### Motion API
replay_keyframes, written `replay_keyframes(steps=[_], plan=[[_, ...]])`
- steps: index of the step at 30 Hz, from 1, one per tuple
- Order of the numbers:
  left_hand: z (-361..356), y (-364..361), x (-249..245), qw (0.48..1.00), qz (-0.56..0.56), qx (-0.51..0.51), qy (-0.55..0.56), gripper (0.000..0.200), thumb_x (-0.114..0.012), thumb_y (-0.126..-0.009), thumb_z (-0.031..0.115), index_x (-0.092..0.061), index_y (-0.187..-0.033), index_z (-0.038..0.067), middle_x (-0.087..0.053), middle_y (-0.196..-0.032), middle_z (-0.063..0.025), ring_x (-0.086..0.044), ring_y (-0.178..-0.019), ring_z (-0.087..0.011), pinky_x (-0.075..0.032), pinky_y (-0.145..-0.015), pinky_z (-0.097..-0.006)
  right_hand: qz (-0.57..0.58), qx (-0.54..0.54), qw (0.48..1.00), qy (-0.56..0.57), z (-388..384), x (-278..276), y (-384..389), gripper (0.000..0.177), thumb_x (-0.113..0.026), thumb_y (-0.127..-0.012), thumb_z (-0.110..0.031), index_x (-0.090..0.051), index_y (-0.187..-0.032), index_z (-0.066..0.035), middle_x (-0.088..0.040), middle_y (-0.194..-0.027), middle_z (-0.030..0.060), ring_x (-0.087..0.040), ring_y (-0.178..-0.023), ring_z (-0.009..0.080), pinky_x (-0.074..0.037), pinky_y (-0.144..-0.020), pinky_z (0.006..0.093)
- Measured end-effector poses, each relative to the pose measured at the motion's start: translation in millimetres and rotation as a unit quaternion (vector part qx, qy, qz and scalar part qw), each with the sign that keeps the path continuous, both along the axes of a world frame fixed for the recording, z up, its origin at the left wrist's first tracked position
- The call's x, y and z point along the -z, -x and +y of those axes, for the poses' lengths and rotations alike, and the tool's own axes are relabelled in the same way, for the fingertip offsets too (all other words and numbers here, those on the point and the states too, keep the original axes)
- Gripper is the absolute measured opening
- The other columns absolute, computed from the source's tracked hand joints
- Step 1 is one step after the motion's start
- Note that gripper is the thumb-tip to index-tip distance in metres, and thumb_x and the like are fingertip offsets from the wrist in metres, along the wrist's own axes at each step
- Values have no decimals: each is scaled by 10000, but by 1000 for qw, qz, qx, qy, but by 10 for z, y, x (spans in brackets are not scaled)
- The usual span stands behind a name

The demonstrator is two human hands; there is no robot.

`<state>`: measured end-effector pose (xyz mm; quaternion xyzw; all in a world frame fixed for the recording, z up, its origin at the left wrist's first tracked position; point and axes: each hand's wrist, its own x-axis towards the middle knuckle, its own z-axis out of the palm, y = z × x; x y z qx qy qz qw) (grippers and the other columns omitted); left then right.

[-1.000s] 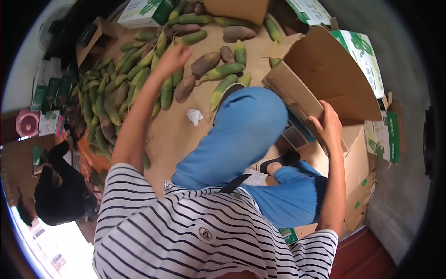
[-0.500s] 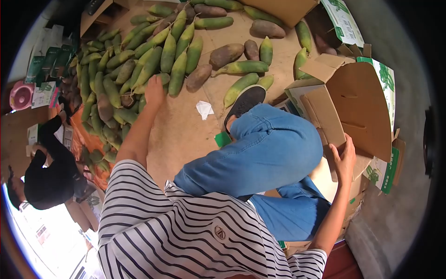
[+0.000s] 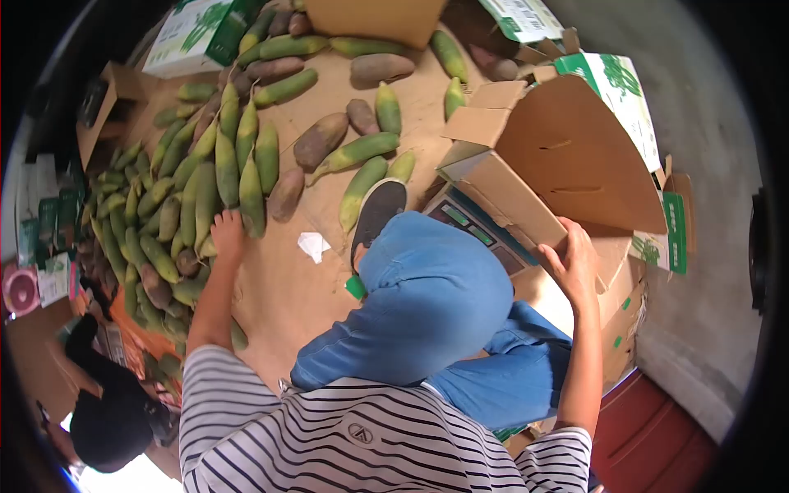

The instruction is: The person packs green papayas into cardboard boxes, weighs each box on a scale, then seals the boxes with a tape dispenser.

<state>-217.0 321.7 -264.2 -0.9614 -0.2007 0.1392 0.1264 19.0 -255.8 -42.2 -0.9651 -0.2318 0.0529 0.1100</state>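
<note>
My left hand (image 3: 229, 236) is at the near edge of a heap of green radishes (image 3: 227, 168), its fingers curled over a green radish (image 3: 209, 246) that is mostly hidden under them. Beside it, another green radish (image 3: 251, 201) lies with its pale tip pointing away. On the other side, my right hand (image 3: 574, 259) grips the edge of an open cardboard box (image 3: 526, 197), thumb on one face and fingers over the rim. The box stands tilted next to my bent knee, a tall flap raised behind it.
A scale (image 3: 460, 215) with a green-lit display sits partly under the box. White paper scrap (image 3: 313, 246) lies on the cardboard floor covering (image 3: 279, 304). Purplish-brown radishes (image 3: 320, 140) lie beyond. A green-and-white carton (image 3: 197, 37) stands at the back; another person (image 3: 111, 394) in black is at lower left.
The view has swung to the right, so the heap appears further left and more of the scale shows. My left hand stays at the heap and my right hand stays on the box.
</note>
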Motion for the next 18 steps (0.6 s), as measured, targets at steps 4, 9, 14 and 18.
replay_keyframes(steps=[4, 9, 14, 18], plan=[[-604, -143, -513, 972, -182, 20, 150, 610, -772, -648, 184, -536, -1189, 33, -554, -1108, -141, -530, -986, -342, -454, -848, -431, -12, -14, 1000, -16, -26, 3, 3, 515, -763, -746, -238, -544, -1176, -59, -612, -1016, 121, -582, -943, 304, -471, -808, 409], [-1559, -939, -1770, 796, -451, -27, 403, 585, -780, -699, 94, -519, -1215, 7, -541, -1110, -120, -563, -1043, -256, -464, -883, -333, -18, -14, 1000, -13, -47, 29, 12, 523, -756, -752, -257, -528, -1175, -50, -606, -1039, 128, -581, -965, 312, -475, -830, 410], [-2535, -1787, -2785, 512, -571, 105, 633, 644, -800, -678, 86, -497, -1243, 26, -527, -1141, -102, -550, -1060, -188, -462, -913, -314, -37, -30, 999, -20, -88, 63, 16, 524, -755, -752, -261, -527, -1172, -46, -604, -1049, 131, -581, -969, 316, -474, -840, 407], [-3266, -2362, -2704, 472, -473, 148, 729, 612, -801, -717, 205, -502, -1220, 25, -547, -1122, -126, -576, -1033, -231, -474, -883, -337, -31, -29, 999, -11, -110, 83, 18, 506, -755, -753, -260, -526, -1140, -28, -607, -1025, 147, -578, -978, 327, -473, -831, 414]])
